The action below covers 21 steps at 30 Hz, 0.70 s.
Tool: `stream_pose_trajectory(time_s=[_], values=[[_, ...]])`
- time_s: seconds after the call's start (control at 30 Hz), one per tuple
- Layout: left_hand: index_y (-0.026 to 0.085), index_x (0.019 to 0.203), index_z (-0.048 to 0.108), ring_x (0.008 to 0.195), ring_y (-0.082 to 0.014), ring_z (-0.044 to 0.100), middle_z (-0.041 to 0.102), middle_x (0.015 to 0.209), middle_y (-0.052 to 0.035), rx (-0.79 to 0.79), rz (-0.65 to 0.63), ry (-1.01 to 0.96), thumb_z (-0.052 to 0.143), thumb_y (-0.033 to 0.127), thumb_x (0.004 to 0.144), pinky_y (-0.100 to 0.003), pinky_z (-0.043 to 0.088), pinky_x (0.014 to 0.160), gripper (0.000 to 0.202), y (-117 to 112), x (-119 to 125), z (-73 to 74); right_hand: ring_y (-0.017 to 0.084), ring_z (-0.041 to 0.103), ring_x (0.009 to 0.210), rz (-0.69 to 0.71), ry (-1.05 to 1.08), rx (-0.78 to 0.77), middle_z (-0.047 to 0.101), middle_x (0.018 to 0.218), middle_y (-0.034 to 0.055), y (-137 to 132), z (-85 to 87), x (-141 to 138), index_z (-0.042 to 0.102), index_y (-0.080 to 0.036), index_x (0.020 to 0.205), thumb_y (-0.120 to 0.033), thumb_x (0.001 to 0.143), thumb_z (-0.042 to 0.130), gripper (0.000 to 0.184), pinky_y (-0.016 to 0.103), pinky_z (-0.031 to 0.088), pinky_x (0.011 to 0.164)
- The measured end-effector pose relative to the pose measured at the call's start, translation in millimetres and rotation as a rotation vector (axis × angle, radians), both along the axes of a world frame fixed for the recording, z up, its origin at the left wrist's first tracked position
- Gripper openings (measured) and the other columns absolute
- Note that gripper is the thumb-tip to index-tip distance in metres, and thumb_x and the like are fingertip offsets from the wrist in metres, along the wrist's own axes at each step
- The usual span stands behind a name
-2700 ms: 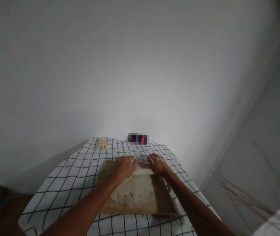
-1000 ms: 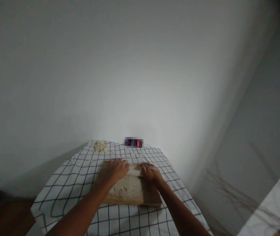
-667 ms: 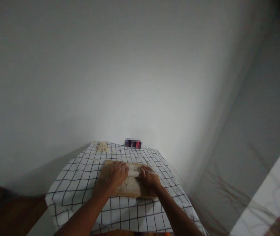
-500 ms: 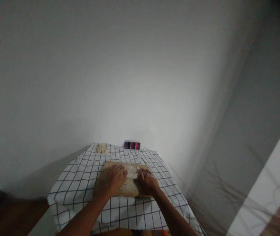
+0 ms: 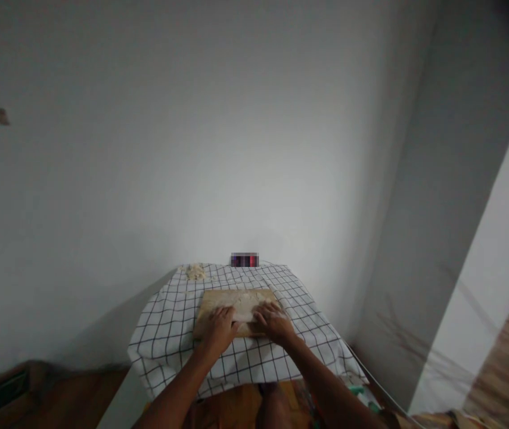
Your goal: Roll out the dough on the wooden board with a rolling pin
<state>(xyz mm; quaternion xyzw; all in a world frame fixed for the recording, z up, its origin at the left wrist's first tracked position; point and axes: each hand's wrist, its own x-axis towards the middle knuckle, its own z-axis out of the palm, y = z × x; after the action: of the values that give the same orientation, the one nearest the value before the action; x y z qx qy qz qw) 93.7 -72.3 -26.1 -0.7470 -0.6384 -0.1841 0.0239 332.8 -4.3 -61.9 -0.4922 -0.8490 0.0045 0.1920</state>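
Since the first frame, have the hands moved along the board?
Yes. Both the left hand and right hand have come back from the wooden board's far edge to its near edge, uncovering the dough.

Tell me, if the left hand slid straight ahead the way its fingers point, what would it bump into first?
Probably the flattened pale dough on the brown wooden board: the left hand points away from the person across it. Depth is hard to judge here.
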Motion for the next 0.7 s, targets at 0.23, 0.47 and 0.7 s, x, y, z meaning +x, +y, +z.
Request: stream_pose_trajectory(time_s=[0.23,0.47,0.7], values=[[0.024,0.148,0.074,0.146,-0.0326,0.071,0.08,0.151,-0.0132,0.042,-0.066,0.051,0.067,0.026,0.109,-0.049,0.054,0.127,0.039,-20.0,-34.8,15.4,0.033,0.047,0.172,0.036,0.095,-0.109,0.057,0.181,0.01,-18.7,12.3,-18.7,0.071,-0.034,0.164,-0.055,0.12,0.057,0.051,0.058,0.038,0.14],[0.026,0.143,0.082,0.154,-0.0315,0.067,0.077,0.159,-0.011,0.171,-0.11,0.008,0.057,0.036,0.116,-0.053,0.047,0.139,0.038,-12.3,-53.3,-8.7,0.033,0.045,0.173,-0.05,0.058,-0.019,0.061,0.178,0.0057,-25.5,26.0,-47.4,0.08,-0.036,0.149,-0.052,0.122,0.055,0.039,0.065,0.034,0.141],[0.023,0.132,0.085,0.143,-0.035,0.074,0.083,0.146,-0.0147,0.159,-0.01,0.033,0.052,0.035,0.118,-0.056,0.054,0.13,0.038,33.8,-45.7,4.3,0.038,0.061,0.159,-0.077,-0.037,0.058,0.075,0.162,0.0122,9.3,27.7,-53.3,0.079,-0.035,0.148,-0.04,0.12,0.05,0.04,0.067,0.047,0.13]])
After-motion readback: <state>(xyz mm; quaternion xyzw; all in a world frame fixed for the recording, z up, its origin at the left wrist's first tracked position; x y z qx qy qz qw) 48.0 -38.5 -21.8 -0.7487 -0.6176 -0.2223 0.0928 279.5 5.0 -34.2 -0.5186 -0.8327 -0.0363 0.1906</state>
